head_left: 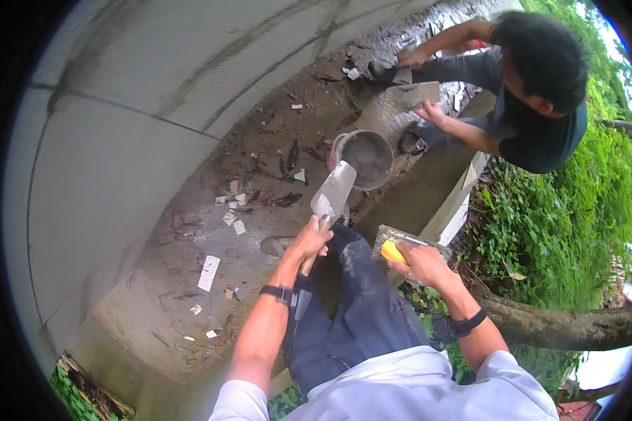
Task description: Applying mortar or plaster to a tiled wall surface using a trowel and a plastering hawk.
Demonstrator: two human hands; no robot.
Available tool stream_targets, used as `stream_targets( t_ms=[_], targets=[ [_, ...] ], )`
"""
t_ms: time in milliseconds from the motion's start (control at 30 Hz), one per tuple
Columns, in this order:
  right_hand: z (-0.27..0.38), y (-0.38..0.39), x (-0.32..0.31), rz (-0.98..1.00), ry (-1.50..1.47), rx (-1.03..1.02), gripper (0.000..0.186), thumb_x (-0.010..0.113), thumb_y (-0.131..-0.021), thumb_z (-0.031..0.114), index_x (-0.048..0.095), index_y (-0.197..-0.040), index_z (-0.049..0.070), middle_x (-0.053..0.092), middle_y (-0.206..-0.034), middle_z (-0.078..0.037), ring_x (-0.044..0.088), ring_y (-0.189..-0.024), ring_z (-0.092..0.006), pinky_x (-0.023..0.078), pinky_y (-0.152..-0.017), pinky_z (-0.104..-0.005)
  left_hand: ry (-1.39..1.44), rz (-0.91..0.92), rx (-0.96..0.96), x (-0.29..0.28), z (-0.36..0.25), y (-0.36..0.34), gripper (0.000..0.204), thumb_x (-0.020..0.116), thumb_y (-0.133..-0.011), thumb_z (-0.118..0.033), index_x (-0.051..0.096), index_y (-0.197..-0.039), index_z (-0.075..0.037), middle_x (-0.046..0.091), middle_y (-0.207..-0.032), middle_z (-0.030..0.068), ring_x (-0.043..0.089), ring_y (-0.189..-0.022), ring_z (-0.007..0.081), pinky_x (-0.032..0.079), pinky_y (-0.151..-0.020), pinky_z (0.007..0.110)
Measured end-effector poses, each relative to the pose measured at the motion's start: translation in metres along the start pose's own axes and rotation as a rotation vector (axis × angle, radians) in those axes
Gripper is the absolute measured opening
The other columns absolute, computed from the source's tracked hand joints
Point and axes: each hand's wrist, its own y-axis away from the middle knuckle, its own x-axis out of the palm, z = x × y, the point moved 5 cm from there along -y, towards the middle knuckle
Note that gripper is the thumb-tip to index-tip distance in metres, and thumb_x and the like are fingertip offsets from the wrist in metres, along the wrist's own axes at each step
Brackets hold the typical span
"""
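My left hand (pixel 309 241) is closed round the wooden handle of a trowel (pixel 335 188). Its pale, smeared blade points up toward a round bucket (pixel 365 158) of grey wet mix. In my right hand (pixel 421 265) is a plastering float (pixel 435 245) with a yellow handle, gripped from above. The float's plate is grimy and sits to the right of my knee, apart from the trowel. Whether any mix lies on the float's underside is hidden.
A grey wall (pixel 119 161) with dark seams rises on the left. Broken tile pieces (pixel 208 272) litter the muddy ground. A co-worker (pixel 534 77) bends at the far right, holding a tile (pixel 420 95). Green plants (pixel 555 224) and a thick branch (pixel 562 323) border the right.
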Motion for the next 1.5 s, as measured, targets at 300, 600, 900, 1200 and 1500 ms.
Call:
stream_targets(
  t_ms=[300,600,900,1200,1500],
  targets=[
    [-0.119,-0.019,0.021,0.056,-0.197,0.159,0.054,0.058,-0.091,0.05,0.056,-0.117,0.003,0.067,-0.083,-0.027,0.065,-0.083,-0.0453,0.051,-0.075,-0.0515,0.128,0.08,-0.124,0.096,-0.031,-0.211,0.036,0.054,-0.095,-0.027,0.052,-0.098,0.009,0.059,-0.072,0.0142,0.059,-0.052,0.0226,0.05,-0.043,0.037],
    [-0.218,-0.066,0.072,0.001,-0.295,0.232,0.051,0.058,-0.091,0.049,0.055,-0.115,0.004,0.066,-0.072,-0.024,0.066,-0.069,-0.0439,0.052,-0.063,-0.052,0.407,-0.028,-0.311,0.133,-0.027,-0.398,0.019,0.068,-0.086,-0.012,0.056,-0.092,0.001,0.057,-0.068,0.0087,0.057,-0.051,0.02,0.047,-0.042,0.035],
    [-0.245,-0.054,0.094,0.111,-0.544,0.326,0.045,0.061,-0.091,0.044,0.057,-0.11,0.003,0.065,-0.075,-0.024,0.065,-0.074,-0.0447,0.05,-0.068,-0.0505,0.385,-0.159,-0.222,0.152,-0.037,-0.421,0.022,0.072,-0.08,-0.004,0.053,-0.089,0.003,0.057,-0.063,0.0094,0.055,-0.046,0.0172,0.045,-0.039,0.033],
    [-0.25,-0.046,0.11,0.03,-0.589,0.3,0.041,0.062,-0.091,0.042,0.058,-0.107,0.005,0.065,-0.075,-0.024,0.064,-0.073,-0.0449,0.05,-0.069,-0.0509,0.335,-0.11,-0.027,0.147,-0.038,-0.344,0.045,0.069,-0.082,-0.002,0.045,-0.121,0.0,0.054,-0.077,0.0042,0.05,-0.048,0.0112,0.043,-0.039,0.028],
    [-0.249,-0.051,0.077,-0.244,-0.538,0.175,0.047,0.063,-0.089,0.043,0.058,-0.114,0.004,0.067,-0.076,-0.021,0.067,-0.073,-0.0411,0.052,-0.066,-0.0473,0.15,-0.031,0.111,0.121,-0.044,-0.196,0.062,0.069,-0.083,-0.01,0.037,-0.136,-0.004,0.055,-0.076,0.0035,0.051,-0.052,0.0093,0.045,-0.045,0.026]
  ],
)
